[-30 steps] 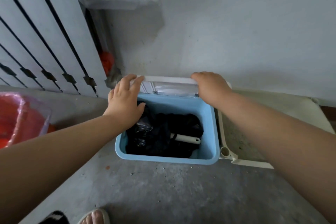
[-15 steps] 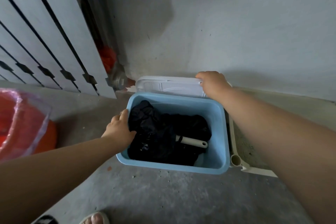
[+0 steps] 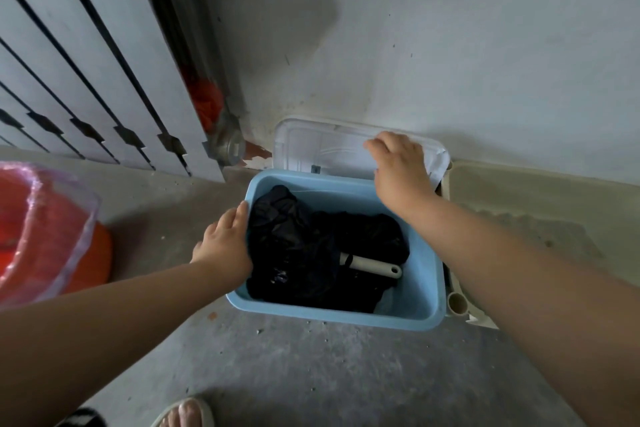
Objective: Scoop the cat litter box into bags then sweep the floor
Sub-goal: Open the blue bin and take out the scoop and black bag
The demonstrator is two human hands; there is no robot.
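Head view, looking down on bare concrete floor [image 3: 311, 367] at the foot of a grey wall. Shows a beige litter box [image 3: 540, 180] at far right, low-walled, pushed against the wall, filled with pale greyish granules heaped unevenly. Touching or just beside its left edge, a pale blue bin [image 3: 427, 291], rectangular with rounded corners, its white lid [image 3: 311, 146] swung up and leaning back toward the wall. Inside, crumpled glossy black bags [image 3: 298, 253] covering most of the bottom, with the cream handle of a scoop [image 3: 374, 267] lying across them, its head buried under the plastic. Left hand [image 3: 225, 239] on the bin's left rim, fingers pressed together and hooked over the edge, thumb outside. Right hand [image 3: 401, 170] on the lid's right part, fingers bent and slightly spread, gripping near its top edge. At far left, an orange bucket [image 3: 93, 253] lined with clear plastic; behind it, a white radiator [image 3: 86, 62]. At the bottom edge, toes in a sandal [image 3: 183, 412].
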